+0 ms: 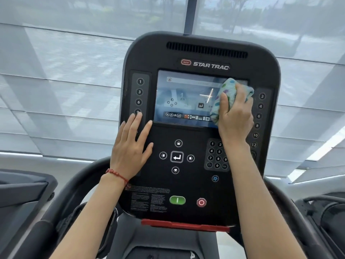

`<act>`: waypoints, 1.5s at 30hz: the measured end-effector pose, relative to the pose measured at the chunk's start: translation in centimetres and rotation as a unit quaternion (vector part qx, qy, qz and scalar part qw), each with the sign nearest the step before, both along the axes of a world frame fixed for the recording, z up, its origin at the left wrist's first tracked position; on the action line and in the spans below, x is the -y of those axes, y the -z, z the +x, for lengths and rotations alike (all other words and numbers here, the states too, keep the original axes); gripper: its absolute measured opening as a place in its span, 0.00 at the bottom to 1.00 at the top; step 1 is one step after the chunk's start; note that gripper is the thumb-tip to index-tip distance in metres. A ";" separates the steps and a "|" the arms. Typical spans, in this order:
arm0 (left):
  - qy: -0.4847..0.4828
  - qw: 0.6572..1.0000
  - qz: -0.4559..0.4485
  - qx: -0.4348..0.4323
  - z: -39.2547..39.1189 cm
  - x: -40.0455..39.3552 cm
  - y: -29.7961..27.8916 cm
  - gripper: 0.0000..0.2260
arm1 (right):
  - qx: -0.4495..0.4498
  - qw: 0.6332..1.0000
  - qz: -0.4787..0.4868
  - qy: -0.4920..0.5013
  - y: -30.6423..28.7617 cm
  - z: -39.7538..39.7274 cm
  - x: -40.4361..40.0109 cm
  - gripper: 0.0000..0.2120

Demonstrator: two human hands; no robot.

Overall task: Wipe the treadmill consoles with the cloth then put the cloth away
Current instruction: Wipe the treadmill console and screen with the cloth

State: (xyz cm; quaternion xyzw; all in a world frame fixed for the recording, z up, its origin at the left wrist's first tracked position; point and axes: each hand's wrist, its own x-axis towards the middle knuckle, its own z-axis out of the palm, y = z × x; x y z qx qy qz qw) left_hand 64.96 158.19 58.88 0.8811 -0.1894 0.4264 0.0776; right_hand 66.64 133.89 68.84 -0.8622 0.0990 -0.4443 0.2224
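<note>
Cloth (226, 99): light blue-green with coloured dots, bunched up in my right hand (235, 116), pressed against the right edge of the screen (186, 98) on the console (201, 128). Right hand fingers curl round the wad, clamped on it, thumb on the left side of it. My guess is it's soft, light, floppy, no grip problem; best held balled like this so loose corners don't drag over the keys. It should slide easily on the glossy screen, less so on the matte panel.

Left hand (130, 148): flat, fingers straight and slightly spread, resting on the console's left side below the number column (139, 96); fingertips reach the lowest visible key. Holds nothing. Looks like it braces the panel while I wipe.

Screen is lit, so pressing may trigger touches; same risk with the arrow pad (177, 157), keypad (217, 155), green start button (177, 200) and red stop button (201, 202) when I get down there. Wiping looks in progress here, lower panel likely still to do.

Containers: dark trays flank the console at lower left (22, 187) and lower right (328, 212); contents can't be made out. No obvious place for putting the cloth away in view.

Behind: window with sheer blinds (65, 71).
</note>
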 end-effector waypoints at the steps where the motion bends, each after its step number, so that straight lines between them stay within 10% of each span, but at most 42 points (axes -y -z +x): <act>1: 0.003 1.000 0.000 -0.003 0.0 0.0 0.0 0.22 | 0.002 1.000 0.002 -0.012 0.3 -0.1 -1.0 0.24; 21: 0.079 0.996 -0.011 -0.028 -0.9 -5.1 2.4 0.25 | 0.033 0.977 -0.084 -0.194 -0.4 0.9 -15.2 0.23; 45: 0.089 0.996 -0.007 -0.019 -2.3 -6.2 5.1 0.24 | 0.075 0.971 -0.195 -0.121 0.3 3.2 -16.2 0.22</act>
